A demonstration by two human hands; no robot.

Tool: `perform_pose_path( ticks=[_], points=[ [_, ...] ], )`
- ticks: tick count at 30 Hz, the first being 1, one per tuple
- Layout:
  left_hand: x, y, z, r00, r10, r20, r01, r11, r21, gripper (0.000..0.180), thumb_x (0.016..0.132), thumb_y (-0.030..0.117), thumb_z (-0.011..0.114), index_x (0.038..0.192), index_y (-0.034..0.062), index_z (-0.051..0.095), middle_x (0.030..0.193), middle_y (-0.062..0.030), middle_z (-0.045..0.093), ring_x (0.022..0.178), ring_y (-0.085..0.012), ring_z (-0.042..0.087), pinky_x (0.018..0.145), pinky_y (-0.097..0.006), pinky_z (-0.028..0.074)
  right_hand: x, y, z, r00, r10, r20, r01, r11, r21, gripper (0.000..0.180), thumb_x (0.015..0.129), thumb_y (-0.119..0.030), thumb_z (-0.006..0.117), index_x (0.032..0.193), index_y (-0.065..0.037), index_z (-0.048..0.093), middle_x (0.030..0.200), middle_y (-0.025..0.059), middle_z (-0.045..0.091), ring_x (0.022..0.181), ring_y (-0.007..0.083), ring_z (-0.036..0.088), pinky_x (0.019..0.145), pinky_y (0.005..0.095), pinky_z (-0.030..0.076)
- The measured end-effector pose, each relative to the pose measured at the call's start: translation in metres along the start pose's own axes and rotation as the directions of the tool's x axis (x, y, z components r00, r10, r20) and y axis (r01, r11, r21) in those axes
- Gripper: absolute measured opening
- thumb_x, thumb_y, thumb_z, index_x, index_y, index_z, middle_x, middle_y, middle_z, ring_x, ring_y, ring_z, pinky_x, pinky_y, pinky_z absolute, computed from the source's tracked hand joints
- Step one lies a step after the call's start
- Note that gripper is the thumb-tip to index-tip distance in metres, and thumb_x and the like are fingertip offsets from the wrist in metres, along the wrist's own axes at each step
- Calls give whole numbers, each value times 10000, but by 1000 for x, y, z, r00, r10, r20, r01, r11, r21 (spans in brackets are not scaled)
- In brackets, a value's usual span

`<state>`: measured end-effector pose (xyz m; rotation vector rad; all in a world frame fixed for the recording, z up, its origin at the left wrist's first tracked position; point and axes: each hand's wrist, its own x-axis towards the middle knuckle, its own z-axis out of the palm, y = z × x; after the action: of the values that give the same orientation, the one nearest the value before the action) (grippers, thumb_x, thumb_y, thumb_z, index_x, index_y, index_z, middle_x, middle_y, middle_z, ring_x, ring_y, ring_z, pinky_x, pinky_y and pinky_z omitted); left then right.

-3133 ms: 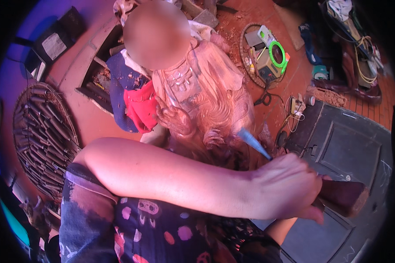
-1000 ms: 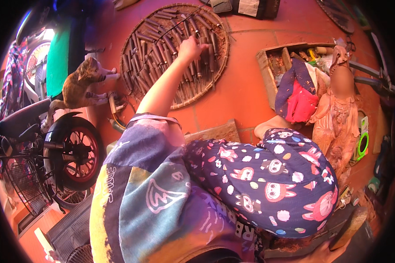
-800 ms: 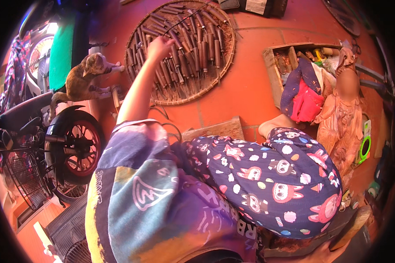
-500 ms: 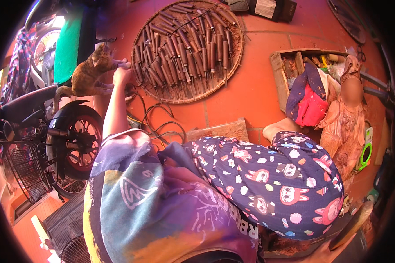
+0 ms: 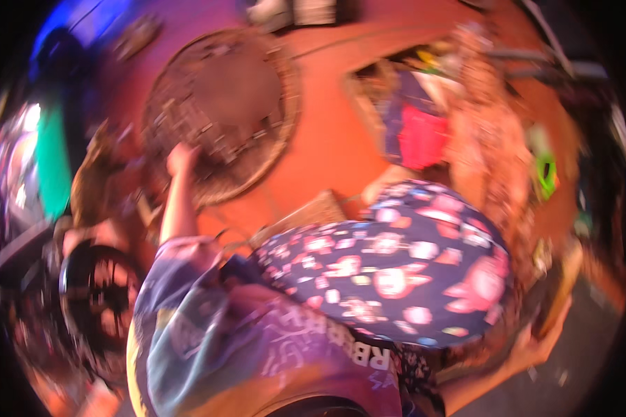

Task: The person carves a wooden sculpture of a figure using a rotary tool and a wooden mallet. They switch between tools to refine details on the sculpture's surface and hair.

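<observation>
Holding the left hand (image 5: 181, 160) out at arm's length, at the lower-left edge of the round woven tray (image 5: 292, 104). Looks drawn into a loose fist rather than spread; cannot tell through the blur whether pinching anything. Gripping a long, pale-brown wooden piece (image 5: 562, 288) in the right hand (image 5: 539, 340), well apart from the left, with the fingers closed round its lower end and its upper end leaning away to the right. Can make out a crowd of dark tools (image 5: 219, 142) lying inside the tray, nearest to the left hand, beneath a smooth brown smear toward the top.

Wearing dark blue trousers (image 5: 396, 271) printed with pink and white shapes, with one leg bent across the middle of the view, and a multicoloured top (image 5: 243, 333). Showing a bare foot (image 5: 386, 182) just beyond the knee, near a red cloth (image 5: 423, 139). Right of that cloth, at close quarters, comes a carved wooden figure (image 5: 487, 132), then a bright green ring (image 5: 547, 177). Up behind the cloth, on the orange floor (image 5: 320, 125), opens a wooden box (image 5: 367, 115). Between tray and trousers lies a flat wooden board (image 5: 306, 212). Over to the left, past the outstretched arm, sits a blurred brown cat (image 5: 94, 177), with a black wheel (image 5: 104, 295) below.
</observation>
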<state>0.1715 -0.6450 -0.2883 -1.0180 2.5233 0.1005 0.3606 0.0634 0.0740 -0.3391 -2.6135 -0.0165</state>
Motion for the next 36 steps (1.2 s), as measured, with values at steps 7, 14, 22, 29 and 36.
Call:
perform_pose_path(
  ticks=[7,14,22,29,36],
  points=[
    [41,-27,6,973,170,-154,-196,965,-174,534,858,444,626,958,-79,607,929,-270,670,957,-441,626,835,-485,487,-3,3,-6,991,133,-34,-134,990,-43,711,634,173,580,1303,-68,579,1105,141,650,942,314,635,846,340,491],
    [-64,176,-156,851,501,-159,-186,6,-982,340,994,357,515,1207,95,555,703,28,458,563,-73,421,495,-196,354,14,18,-5,983,180,-42,-182,983,-33,715,639,170,616,1307,-85,582,1114,130,654,971,282,647,869,323,488],
    [-318,463,-275,-279,930,-238,656,4,-755,277,1027,153,402,1169,-83,428,812,-25,333,665,-115,317,633,-259,320,29,47,19,907,420,-9,-414,897,159,525,764,59,720,1266,-9,583,1090,63,658,994,144,609,891,292,466],
    [-396,564,-204,-440,887,-141,683,228,-693,416,1048,312,224,727,133,419,600,56,373,477,-65,321,404,-223,280,35,62,35,837,535,116,-547,808,219,367,757,16,768,1088,-10,611,885,0,598,810,82,543,764,226,445],
    [-403,596,-158,-472,871,-137,590,197,-783,469,1029,434,196,721,140,394,581,49,335,470,-77,315,402,-218,279,43,62,54,830,534,160,-557,801,218,324,754,9,783,1026,-3,607,889,-3,601,809,83,542,765,222,442]
  ],
)
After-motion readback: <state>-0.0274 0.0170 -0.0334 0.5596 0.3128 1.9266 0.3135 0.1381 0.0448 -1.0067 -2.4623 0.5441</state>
